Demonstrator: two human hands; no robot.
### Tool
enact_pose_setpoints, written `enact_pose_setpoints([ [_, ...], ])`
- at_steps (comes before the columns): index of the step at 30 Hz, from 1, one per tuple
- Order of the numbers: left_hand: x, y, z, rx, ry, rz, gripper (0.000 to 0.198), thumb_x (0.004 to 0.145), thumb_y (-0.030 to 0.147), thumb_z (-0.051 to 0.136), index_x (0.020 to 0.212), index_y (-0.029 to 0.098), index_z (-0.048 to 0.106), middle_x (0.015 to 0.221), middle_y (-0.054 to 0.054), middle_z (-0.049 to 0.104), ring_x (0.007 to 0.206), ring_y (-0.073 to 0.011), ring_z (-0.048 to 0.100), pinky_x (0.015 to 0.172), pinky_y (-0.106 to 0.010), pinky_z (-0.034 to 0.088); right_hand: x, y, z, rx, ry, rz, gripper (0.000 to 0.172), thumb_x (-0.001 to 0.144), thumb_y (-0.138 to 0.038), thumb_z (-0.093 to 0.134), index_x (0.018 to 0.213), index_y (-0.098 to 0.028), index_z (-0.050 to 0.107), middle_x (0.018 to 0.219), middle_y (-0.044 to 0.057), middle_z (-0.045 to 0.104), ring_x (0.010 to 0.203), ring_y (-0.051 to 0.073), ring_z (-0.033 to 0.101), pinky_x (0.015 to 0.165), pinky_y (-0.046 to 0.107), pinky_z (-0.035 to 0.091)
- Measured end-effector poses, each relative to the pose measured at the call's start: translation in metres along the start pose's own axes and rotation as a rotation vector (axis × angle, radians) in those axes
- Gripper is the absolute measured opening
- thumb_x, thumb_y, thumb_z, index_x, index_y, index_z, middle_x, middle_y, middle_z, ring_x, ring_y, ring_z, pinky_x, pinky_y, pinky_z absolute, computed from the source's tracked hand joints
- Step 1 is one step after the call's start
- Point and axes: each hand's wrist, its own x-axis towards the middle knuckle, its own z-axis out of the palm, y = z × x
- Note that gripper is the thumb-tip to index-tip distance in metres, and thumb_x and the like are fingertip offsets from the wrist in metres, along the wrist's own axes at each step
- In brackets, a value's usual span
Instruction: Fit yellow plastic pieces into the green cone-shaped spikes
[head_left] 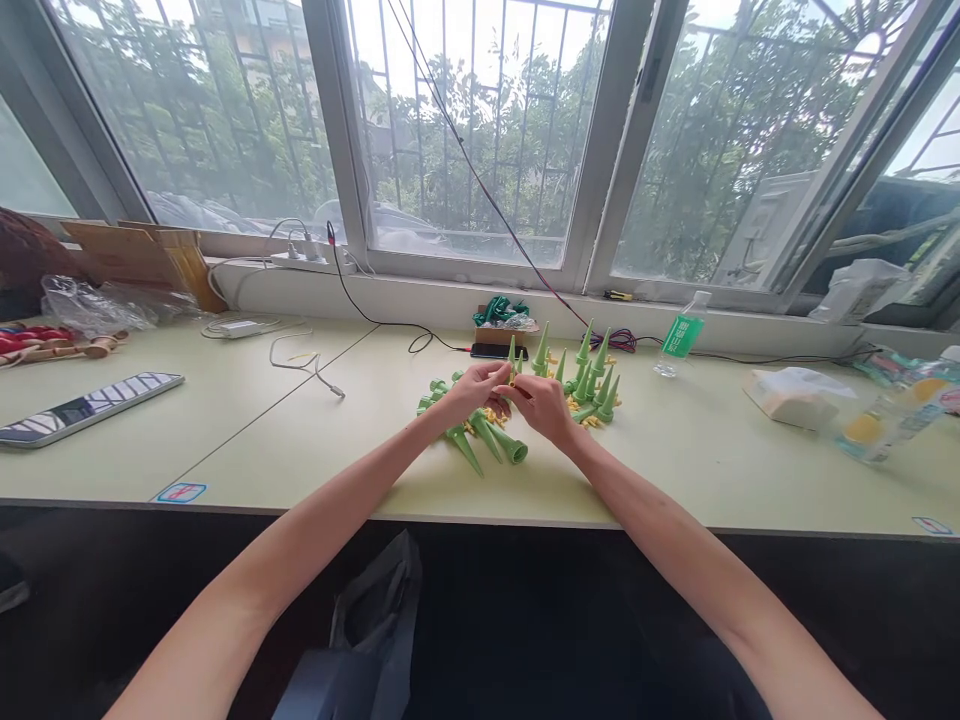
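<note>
My left hand [481, 386] and my right hand [543, 402] meet over the middle of the table, fingers closed. A green cone-shaped plastic spike [512, 350] points up between them; my left fingers appear to grip it. At my right fingertips shows a tiny yellow piece [513, 380], mostly hidden by the fingers. Several green spikes [465, 450] lie below and left of my hands, one with its hollow round end [517, 453] facing me. More green spikes [600, 370] stand upright to the right, among scattered small yellow pieces [592, 421].
Behind the spikes are a phone [499, 351] and a small box [501, 334] with green material. A bottle [681, 338], a tissue pack [795, 396] and a bottle with yellow marks [874, 432] stand right. A tablet-like device [90, 408] and white cable [307, 368] lie left.
</note>
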Motion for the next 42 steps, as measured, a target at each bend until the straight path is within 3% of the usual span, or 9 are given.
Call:
enact_pose_setpoints([
  [7,-0.002,0.005,0.002,0.176,0.154,0.047,0.045,0.084,0.061,0.061,0.09,0.016,0.061,0.063,0.002,0.06,0.04,-0.008,0.053,0.036,-0.018,0.035,0.002,-0.003,-0.005,0.02,0.079,0.031,0.061,0.098,-0.064,0.03,0.055,-0.021,0.032,0.048,-0.003,0.035,0.048,0.01,0.028,0.051,0.026,0.024],
  [12,-0.004,0.002,0.006,0.475,0.316,0.221,0.038,0.085,0.053,0.063,0.077,0.016,0.064,0.061,0.003,0.049,0.044,-0.0047,0.037,0.042,-0.019,0.028,0.011,-0.011,-0.016,0.109,0.225,0.09,0.058,0.101,-0.057,0.03,0.056,-0.02,0.032,0.049,-0.003,0.033,0.049,0.009,0.027,0.051,0.026,0.024],
  [15,-0.006,0.0,0.009,0.585,0.358,0.235,0.034,0.085,0.05,0.064,0.077,0.016,0.063,0.061,0.004,0.048,0.044,-0.0041,0.031,0.044,-0.019,0.027,0.019,-0.015,-0.026,0.125,0.222,0.148,0.06,0.101,-0.057,0.029,0.055,-0.02,0.036,0.049,-0.003,0.035,0.048,0.009,0.03,0.052,0.027,0.026],
  [18,-0.009,-0.002,0.011,0.673,0.301,0.237,0.034,0.086,0.047,0.062,0.071,0.017,0.057,0.06,0.004,0.051,0.042,-0.0038,0.028,0.045,-0.02,0.027,0.023,-0.013,-0.039,0.114,0.207,0.142,0.061,0.101,-0.058,0.027,0.055,-0.02,0.037,0.048,-0.003,0.035,0.048,0.009,0.031,0.052,0.027,0.027],
  [24,-0.012,-0.002,0.011,0.899,0.156,0.286,0.038,0.088,0.041,0.06,0.06,0.017,0.049,0.053,0.003,0.052,0.047,-0.0068,0.039,0.054,-0.021,0.034,0.019,0.011,-0.058,0.077,0.044,0.021,0.054,0.102,-0.053,0.029,0.059,-0.021,0.031,0.05,-0.005,0.031,0.047,0.009,0.026,0.051,0.027,0.024],
  [31,-0.007,0.005,0.019,0.976,-0.027,0.103,0.03,0.085,0.038,0.064,0.066,0.016,0.058,0.061,0.001,0.063,0.052,-0.0091,0.05,0.055,-0.021,0.035,0.006,0.038,-0.061,0.09,-0.117,-0.12,0.045,0.103,-0.041,0.036,0.063,-0.022,0.028,0.053,-0.006,0.029,0.048,0.009,0.024,0.051,0.026,0.023],
  [38,-0.006,0.017,0.011,0.918,-0.051,0.016,0.033,0.088,0.045,0.061,0.078,0.015,0.071,0.062,-0.001,0.067,0.051,-0.0098,0.053,0.052,-0.021,0.036,-0.016,0.053,-0.058,0.086,-0.141,-0.112,0.044,0.103,-0.038,0.038,0.062,-0.021,0.029,0.053,-0.005,0.031,0.048,0.009,0.027,0.051,0.024,0.024],
  [42,-0.007,0.023,-0.001,0.936,0.111,0.017,0.044,0.097,0.041,0.043,0.073,0.014,0.07,0.063,-0.002,0.067,0.05,-0.0083,0.05,0.055,-0.022,0.037,-0.022,0.052,-0.055,0.076,-0.162,-0.134,0.044,0.102,-0.036,0.041,0.062,-0.02,0.035,0.054,-0.004,0.037,0.049,0.009,0.031,0.052,0.023,0.026],
])
